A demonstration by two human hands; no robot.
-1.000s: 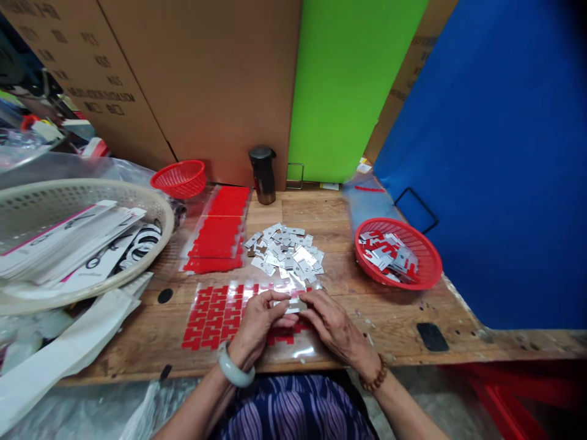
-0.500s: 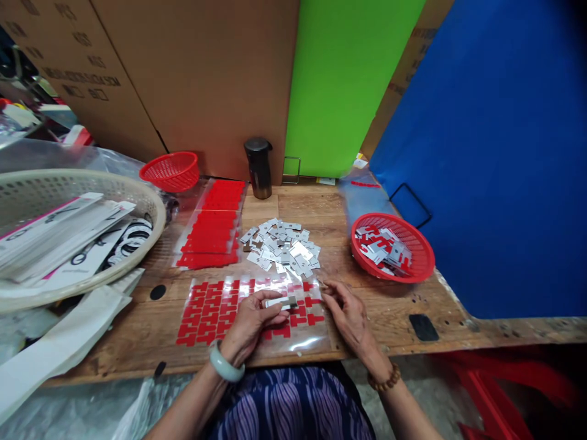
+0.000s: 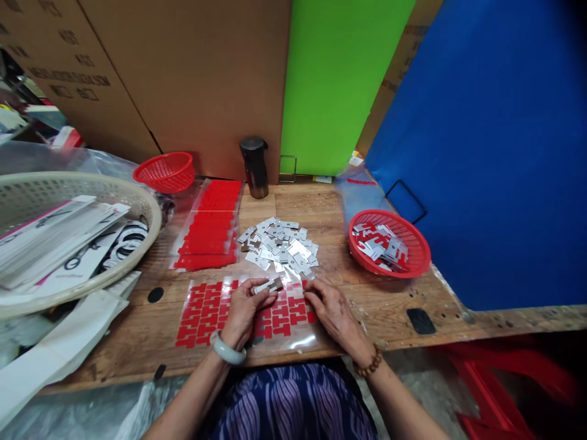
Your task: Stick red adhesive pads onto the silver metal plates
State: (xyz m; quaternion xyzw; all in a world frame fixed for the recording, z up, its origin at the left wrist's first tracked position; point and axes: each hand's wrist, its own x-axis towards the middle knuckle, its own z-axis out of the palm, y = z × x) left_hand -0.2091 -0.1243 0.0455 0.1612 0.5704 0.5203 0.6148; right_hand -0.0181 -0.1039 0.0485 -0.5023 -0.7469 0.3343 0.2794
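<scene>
My left hand [image 3: 245,308] is closed on a small flat metal plate [image 3: 274,285], held by thumb and fingers over a clear sheet [image 3: 300,348] of red T-shaped stickers. The fingers of my right hand [image 3: 332,308] are bent together at the sheet's upper right. At their tips shows a red sticker [image 3: 304,284], pinched at its edge; the fingers partly hide it. Just beyond both hands lies a loose pile of silvery metal plates [image 3: 279,241]. My left hand covers the middle of the sheet.
More red sticker sheets [image 3: 211,229] lie behind on the left. A red basket [image 3: 419,253] with plates and red pieces stands right, an empty-looking red basket [image 3: 165,173] back left. A dark flask [image 3: 255,168] stands by the cardboard. A large pale basket [image 3: 153,229] fills the left side.
My right hand has moved left, from the sheet's right edge to the upper stickers. My left hand, still holding the metal plate, has shifted slightly left and away from me.
</scene>
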